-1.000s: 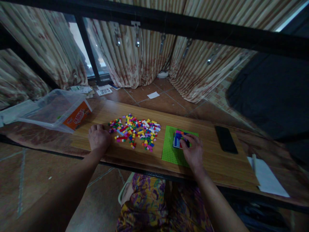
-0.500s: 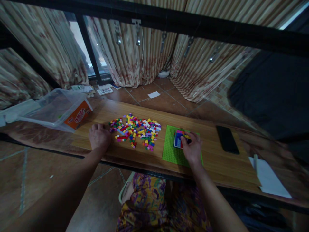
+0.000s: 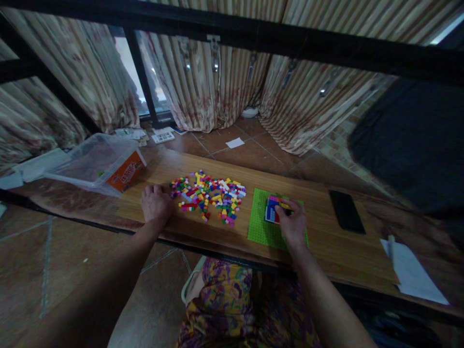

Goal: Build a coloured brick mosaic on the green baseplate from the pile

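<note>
My right hand [image 3: 293,222] is over the green baseplate [image 3: 258,233], its fingers closed on a small block of toy bricks [image 3: 270,211]. Blue, pink, red and yellow show on this brick build; its right side is hidden by my fingers. Further left, my left hand [image 3: 156,203] rests on the wooden board with its fingers curled in, and nothing shows in it. Just to the right of that hand lies a loose spread of many-coloured toy bricks [image 3: 210,195].
A clear plastic box [image 3: 83,166] with an orange label stands at the left end of the board [image 3: 326,251]. Towards the right lie a black phone [image 3: 347,211] and a white paper [image 3: 416,275] with a pen-like stick [image 3: 391,249]. Striped curtains [image 3: 232,92] hang behind.
The whole view has shifted slightly, so everything sits a little further right. Both hands keep their places, the right one still on the brick build.
</note>
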A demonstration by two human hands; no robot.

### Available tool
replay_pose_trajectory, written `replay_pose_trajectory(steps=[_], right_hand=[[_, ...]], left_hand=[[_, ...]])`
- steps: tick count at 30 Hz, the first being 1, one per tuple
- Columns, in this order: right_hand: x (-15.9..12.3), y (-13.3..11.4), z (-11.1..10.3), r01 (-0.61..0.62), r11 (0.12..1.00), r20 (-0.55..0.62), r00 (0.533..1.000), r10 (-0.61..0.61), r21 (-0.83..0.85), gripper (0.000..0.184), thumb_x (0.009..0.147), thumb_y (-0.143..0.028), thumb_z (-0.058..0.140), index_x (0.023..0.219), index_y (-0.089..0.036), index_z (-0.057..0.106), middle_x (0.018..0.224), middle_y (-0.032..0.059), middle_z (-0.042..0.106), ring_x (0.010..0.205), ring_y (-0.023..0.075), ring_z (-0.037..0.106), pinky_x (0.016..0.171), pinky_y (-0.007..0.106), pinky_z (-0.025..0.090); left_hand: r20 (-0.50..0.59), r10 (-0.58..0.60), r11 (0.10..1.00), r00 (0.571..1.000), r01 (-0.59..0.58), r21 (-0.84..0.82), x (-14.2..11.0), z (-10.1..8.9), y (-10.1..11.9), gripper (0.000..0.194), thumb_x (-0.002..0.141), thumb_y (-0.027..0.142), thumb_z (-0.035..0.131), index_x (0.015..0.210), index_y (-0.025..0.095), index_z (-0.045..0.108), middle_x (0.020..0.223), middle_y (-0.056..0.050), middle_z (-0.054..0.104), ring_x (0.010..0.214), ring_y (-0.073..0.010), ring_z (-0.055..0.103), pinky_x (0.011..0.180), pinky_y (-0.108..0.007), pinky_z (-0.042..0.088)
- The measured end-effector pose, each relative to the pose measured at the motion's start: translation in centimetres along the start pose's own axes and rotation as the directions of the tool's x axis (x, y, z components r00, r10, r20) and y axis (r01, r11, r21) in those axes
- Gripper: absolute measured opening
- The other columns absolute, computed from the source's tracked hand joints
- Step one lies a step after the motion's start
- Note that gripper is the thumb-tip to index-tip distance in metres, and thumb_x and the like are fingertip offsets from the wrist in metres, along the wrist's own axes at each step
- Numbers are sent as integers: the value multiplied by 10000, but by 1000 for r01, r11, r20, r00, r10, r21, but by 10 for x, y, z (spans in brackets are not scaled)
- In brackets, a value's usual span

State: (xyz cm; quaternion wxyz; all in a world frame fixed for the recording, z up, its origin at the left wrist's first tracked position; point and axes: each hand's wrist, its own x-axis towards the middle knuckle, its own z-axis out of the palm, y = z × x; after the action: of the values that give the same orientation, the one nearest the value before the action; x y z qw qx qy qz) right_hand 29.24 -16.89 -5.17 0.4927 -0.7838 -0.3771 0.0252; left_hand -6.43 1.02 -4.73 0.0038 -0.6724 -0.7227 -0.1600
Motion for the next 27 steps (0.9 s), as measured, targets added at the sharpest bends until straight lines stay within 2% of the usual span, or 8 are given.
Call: replay_pose_trajectory(steps=[7, 16, 23, 27], right_hand=[[2, 2, -1, -27, 999, 26, 999, 27, 19, 349, 753, -418, 643, 994, -178, 724, 1113, 119, 611, 1083, 254, 543, 1001, 448, 389], [-1, 6, 0, 12, 999, 32, 999, -14, 49, 335, 769, -435, 640, 991, -198, 721, 1155, 114, 601, 1118, 253, 534, 1008, 453, 385], [0, 7, 0, -11, 997, 47, 999, 7, 79, 345, 770, -457, 649, 987, -203, 730, 1170, 116, 615, 1138, 254, 539, 1016, 454, 389], [1, 18, -2, -67, 983, 38, 997, 62, 170, 395, 800, -497, 599, 1014, -189, 722, 1069, 102, 686, 1016, 232, 601, 949, 444, 445]], left_hand=[[-12, 10, 1000, 1000, -10, 2, -1, 0, 0, 350, 849, 196, 411, 1112, 99, 622, 1161, -201, 590, 1107, -338, 524, 922, -442, 433], [-19, 14, 1000, 1000, -14, -13, 1, 2, -1, 332, 845, 187, 414, 1077, 109, 639, 1127, -199, 596, 1091, -339, 531, 916, -451, 439], [-19, 16, 1000, 1000, -17, -14, 1, 1, -1, 339, 849, 204, 406, 1083, 112, 632, 1130, -202, 591, 1082, -347, 531, 892, -456, 449], [-14, 17, 1000, 1000, -17, -1, 0, 0, -1, 346, 844, 208, 411, 1098, 107, 623, 1142, -207, 586, 1090, -352, 528, 885, -461, 453]])
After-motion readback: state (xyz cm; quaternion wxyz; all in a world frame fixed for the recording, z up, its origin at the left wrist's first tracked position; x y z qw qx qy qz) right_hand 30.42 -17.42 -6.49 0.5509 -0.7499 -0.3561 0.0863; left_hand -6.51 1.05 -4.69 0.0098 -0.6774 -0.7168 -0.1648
